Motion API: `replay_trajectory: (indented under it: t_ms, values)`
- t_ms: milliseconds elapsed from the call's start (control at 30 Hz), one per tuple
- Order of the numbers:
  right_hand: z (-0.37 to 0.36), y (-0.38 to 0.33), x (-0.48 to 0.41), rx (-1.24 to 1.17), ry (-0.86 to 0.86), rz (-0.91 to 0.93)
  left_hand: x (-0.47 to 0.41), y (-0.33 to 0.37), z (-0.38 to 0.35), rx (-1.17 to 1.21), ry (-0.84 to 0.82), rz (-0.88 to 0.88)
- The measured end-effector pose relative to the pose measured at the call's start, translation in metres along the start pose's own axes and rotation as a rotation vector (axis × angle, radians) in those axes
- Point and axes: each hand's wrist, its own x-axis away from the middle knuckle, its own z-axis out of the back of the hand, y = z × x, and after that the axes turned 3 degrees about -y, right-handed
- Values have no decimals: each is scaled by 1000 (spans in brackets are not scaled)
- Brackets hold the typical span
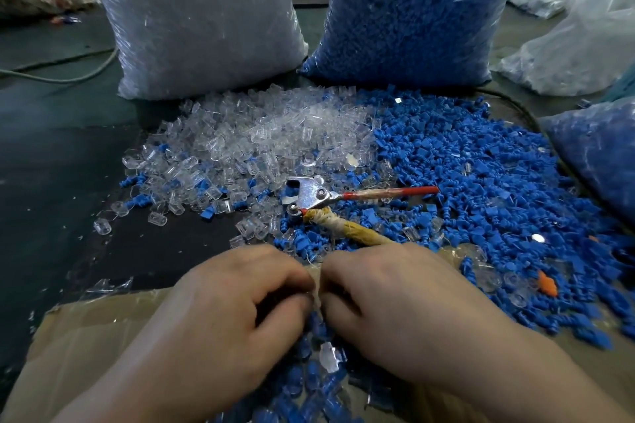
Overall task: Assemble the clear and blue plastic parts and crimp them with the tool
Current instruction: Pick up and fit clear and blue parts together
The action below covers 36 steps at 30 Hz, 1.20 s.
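A crinkled clear bag [206, 17] labelled "SJ-017" stood behind glassy clear parts [247, 144]. The left hand [233, 299] and right hand [388, 306] met, fingers curled, their hold hidden. Beyond them lay the metal tool [319, 197], one handle cord-wrapped, beside ridged blue parts [481, 182]

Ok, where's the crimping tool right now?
In the head view the crimping tool lies unheld at centre, just beyond the left hand and right hand, where the clear pile meets the blue pile.

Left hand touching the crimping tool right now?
Apart. Head view: the left hand sits below the crimping tool, with loose blue parts showing in the gap between them.
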Motion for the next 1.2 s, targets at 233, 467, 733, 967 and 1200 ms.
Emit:
replay_trajectory:
  t_ms: [233,467,733,967,1200]
  values:
    - [-13,4,-13,126,229,-92,-8,-18,5,-374,126,549]
    - [-15,-3,-25,215,249,-78,-14,-15,-8,-331,112,376]
    - [-15,-2,-27,184,242,-13,-12,-12,-13,-217,206,272]
    - [-15,0,-27,124,271,-2,-11,-10,-14,-153,182,195]
    - [-14,-4,-26,71,291,23,-14,-12,-16,-123,168,200]
